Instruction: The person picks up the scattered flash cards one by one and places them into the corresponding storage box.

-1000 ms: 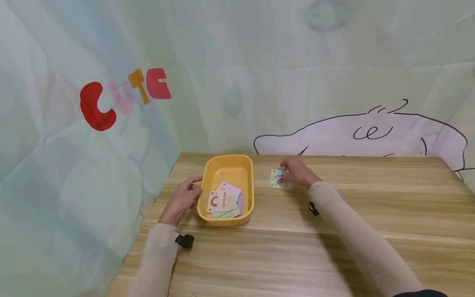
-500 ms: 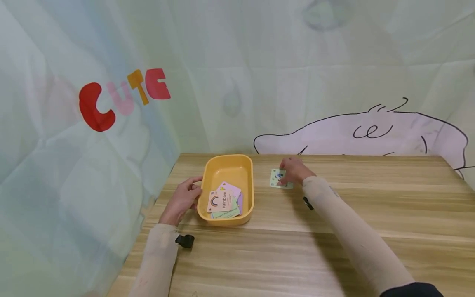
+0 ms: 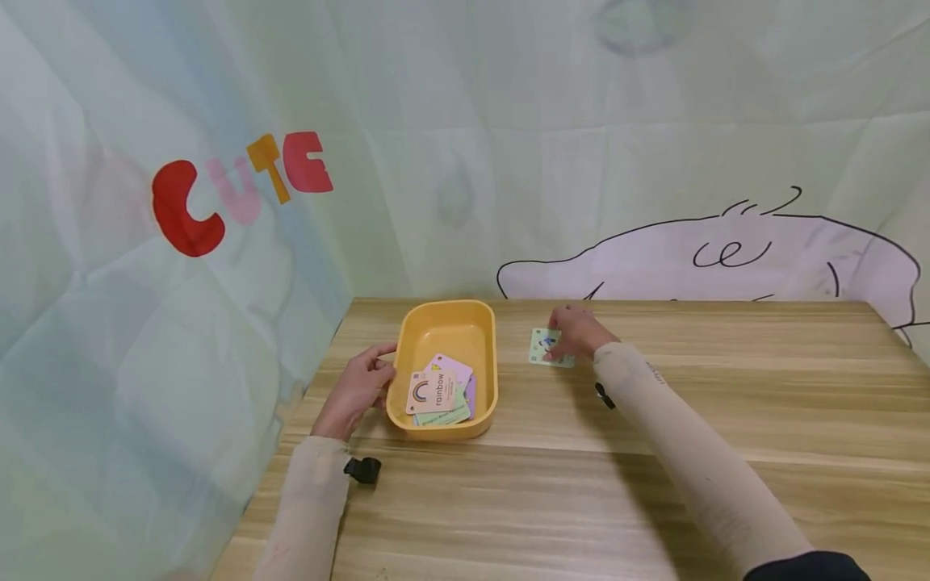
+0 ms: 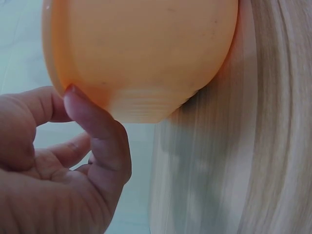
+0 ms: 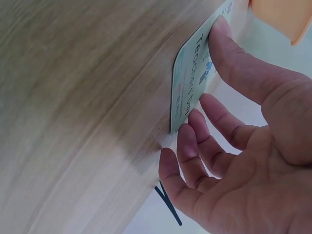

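On the wooden table stands a yellow plastic tray. My left hand is at its left side, thumb and a bent finger at the rim; the left wrist view shows a fingertip against the tray's outer wall. Right of the tray, a pale green card lies on the table. My right hand bends over it and covers its right part. In the right wrist view my thumb touches one edge of the card, printed "Teachers Da…", and fingertips are at the opposite edge.
Several cards lie overlapping inside the tray, among them a peach rainbow card, a lilac card and a green card. A printed fabric backdrop rises along the table's back and left edges.
My right wrist has shifted slightly to the left and the fingers have drawn in around the card's edges. The card, the tray and my left hand stay where they were.
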The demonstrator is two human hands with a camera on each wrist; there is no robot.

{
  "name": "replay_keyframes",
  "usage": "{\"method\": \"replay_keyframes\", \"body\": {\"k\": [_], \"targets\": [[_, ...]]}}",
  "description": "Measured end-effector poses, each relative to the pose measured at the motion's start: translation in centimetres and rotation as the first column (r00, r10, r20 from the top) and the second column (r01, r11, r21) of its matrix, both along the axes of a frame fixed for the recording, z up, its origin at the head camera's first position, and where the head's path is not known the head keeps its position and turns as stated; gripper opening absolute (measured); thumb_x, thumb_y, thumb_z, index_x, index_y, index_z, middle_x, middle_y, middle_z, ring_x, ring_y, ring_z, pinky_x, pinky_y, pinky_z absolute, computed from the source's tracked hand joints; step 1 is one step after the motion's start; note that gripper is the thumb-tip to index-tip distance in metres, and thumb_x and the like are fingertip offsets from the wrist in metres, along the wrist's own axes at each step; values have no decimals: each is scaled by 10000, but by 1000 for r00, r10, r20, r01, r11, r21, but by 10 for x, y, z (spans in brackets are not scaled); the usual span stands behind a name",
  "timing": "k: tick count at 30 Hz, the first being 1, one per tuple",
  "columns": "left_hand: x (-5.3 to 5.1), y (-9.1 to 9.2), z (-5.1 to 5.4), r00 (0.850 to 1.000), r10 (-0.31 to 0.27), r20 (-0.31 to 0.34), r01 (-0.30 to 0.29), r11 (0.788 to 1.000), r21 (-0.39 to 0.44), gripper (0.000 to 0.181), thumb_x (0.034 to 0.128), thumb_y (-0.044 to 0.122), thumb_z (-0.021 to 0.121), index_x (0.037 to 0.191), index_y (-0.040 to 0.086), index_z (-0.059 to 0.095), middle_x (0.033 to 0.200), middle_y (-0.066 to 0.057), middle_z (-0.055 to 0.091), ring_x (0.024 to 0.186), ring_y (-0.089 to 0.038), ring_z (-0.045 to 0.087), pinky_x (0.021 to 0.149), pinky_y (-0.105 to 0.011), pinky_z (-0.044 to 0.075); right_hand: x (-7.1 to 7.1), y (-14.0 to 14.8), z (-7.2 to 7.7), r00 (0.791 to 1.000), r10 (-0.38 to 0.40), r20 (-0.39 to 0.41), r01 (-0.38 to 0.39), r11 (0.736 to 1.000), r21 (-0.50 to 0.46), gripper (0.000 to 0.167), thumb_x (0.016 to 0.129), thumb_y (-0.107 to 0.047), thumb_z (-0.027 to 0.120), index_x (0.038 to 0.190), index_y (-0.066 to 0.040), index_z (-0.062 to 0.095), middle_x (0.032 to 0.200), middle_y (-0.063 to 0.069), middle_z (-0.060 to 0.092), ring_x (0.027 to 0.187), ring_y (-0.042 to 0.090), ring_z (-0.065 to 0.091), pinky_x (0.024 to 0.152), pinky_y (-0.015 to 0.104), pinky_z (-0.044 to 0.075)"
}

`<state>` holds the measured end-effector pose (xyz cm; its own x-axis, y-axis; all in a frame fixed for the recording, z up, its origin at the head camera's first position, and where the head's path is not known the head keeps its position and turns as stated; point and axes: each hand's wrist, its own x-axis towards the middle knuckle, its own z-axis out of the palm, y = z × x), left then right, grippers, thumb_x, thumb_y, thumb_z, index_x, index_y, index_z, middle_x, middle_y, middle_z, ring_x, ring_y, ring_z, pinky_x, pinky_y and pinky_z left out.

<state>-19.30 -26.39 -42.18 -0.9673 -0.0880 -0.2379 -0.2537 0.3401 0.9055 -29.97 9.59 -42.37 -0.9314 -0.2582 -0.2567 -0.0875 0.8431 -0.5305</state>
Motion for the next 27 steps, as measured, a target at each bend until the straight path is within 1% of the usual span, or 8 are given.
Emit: {"method": "replay_keyframes", "body": {"k": [5,16,23,27], "targets": [[-1,0,-1,1000,-1,3,1,1000,-3,491,1016,88,501,1504,138,477,1114,-143,550,830,-193,590,552,-277,541,1,0,-2,1000,3,-17,-3,1000,-5,549,832,-210,855,1280,-72,569,1304,146,503,1220,345,409,1041,524,438],[-1,-1,-1,1000,-2,-6,2,1000,2,494,1011,85,497,1502,133,478,1111,-149,551,830,-191,588,530,-274,530,2,0,-3,999,12,-51,-11,1000,9,541,830,-212,857,1268,-64,576,1323,159,498,1227,347,412,1065,526,426],[-1,-1,-1,1000,1,-9,-1,1000,1,492,1013,80,497,1502,130,481,1115,-158,551,830,-200,594,525,-276,529,0,1,-6,998,23,-64,-25,1000,-19,548,822,-194,862,1264,-52,570,1328,162,501,1226,350,406,1089,529,404],[-1,0,-1,1000,5,-10,-5,1000,-1,492,1009,83,503,1498,133,485,1120,-163,552,838,-212,603,524,-276,532,-1,3,-7,997,16,-70,-19,999,-42,543,816,-177,866,1254,-46,571,1318,161,501,1219,350,407,1090,525,403]]}}
